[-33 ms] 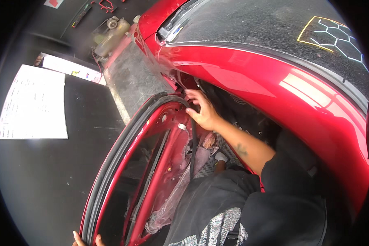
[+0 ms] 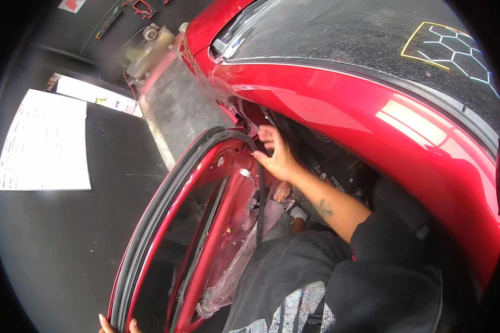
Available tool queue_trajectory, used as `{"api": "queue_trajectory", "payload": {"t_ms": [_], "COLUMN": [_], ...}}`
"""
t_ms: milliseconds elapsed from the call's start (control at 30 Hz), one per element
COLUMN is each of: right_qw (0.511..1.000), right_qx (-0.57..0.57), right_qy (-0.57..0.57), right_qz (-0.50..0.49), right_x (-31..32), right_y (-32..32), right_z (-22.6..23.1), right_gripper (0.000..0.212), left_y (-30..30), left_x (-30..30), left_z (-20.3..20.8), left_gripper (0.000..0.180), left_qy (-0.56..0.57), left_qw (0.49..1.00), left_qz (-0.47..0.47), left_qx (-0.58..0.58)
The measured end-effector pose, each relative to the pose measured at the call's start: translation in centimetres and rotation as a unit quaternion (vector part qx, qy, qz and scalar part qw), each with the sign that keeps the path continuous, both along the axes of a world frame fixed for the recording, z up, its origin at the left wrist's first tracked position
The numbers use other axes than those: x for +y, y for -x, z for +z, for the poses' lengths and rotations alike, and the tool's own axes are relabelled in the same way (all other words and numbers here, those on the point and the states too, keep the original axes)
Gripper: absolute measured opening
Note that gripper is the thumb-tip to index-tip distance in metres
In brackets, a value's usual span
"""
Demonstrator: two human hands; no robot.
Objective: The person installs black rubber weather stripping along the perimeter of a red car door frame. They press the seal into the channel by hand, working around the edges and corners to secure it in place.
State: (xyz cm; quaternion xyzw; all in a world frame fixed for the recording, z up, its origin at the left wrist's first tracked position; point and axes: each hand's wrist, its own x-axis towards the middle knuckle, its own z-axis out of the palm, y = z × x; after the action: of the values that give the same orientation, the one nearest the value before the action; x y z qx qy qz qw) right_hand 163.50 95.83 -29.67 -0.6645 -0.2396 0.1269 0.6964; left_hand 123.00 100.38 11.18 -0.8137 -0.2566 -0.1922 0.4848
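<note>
A red car door (image 2: 203,272) stands open, its inner side bare metal with torn clear plastic film (image 2: 228,297). Black rubber weatherstrip (image 2: 166,188) runs along the window frame and bends round the top corner; a loose length drops down the door's inner side. At that corner my right hand (image 2: 279,160) has its thumb against the weatherstrip, its fingers apart and slightly curled. My left hand (image 2: 118,325), mostly cut off by the lower edge, straddles the window frame with fingers on one side and thumb on the other.
The red car's roof side (image 2: 339,105) curves along the right, beside the dark windshield (image 2: 328,33). White papers (image 2: 47,141) lie on the dark surface at left. A dusty machine (image 2: 150,53) stands at the back. My shoe (image 2: 298,212) shows below the door.
My right hand's fingers have lifted slightly away from the corner, with the thumb still at the weatherstrip. My left hand stays on the frame.
</note>
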Motion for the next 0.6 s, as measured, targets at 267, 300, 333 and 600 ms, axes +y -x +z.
{"api": "queue_trajectory", "payload": {"t_ms": [267,300,333,600], "right_qw": [0.994,0.990,0.988,0.922], "right_qx": [0.018,0.033,-0.026,-0.201], "right_qy": [-0.023,-0.029,-0.005,0.203], "right_qz": [-0.107,-0.136,-0.149,-0.262], "right_x": [0.9,1.2,1.2,2.3], "right_y": [0.8,0.0,-0.2,0.3], "right_z": [-4.1,-3.4,-2.8,-2.3], "right_gripper": [0.025,0.022,0.021,0.028], "left_y": [-0.6,-0.6,-0.6,-0.6], "left_x": [0.0,0.1,0.1,-0.1], "left_z": [0.0,0.1,0.2,0.1], "left_gripper": [0.064,0.064,0.064,0.066], "left_qy": [-0.014,-0.016,-0.017,-0.017], "left_qw": [1.000,1.000,1.000,1.000], "left_qz": [-0.005,-0.008,-0.011,0.006], "left_qx": [-0.011,-0.008,-0.005,-0.004]}}
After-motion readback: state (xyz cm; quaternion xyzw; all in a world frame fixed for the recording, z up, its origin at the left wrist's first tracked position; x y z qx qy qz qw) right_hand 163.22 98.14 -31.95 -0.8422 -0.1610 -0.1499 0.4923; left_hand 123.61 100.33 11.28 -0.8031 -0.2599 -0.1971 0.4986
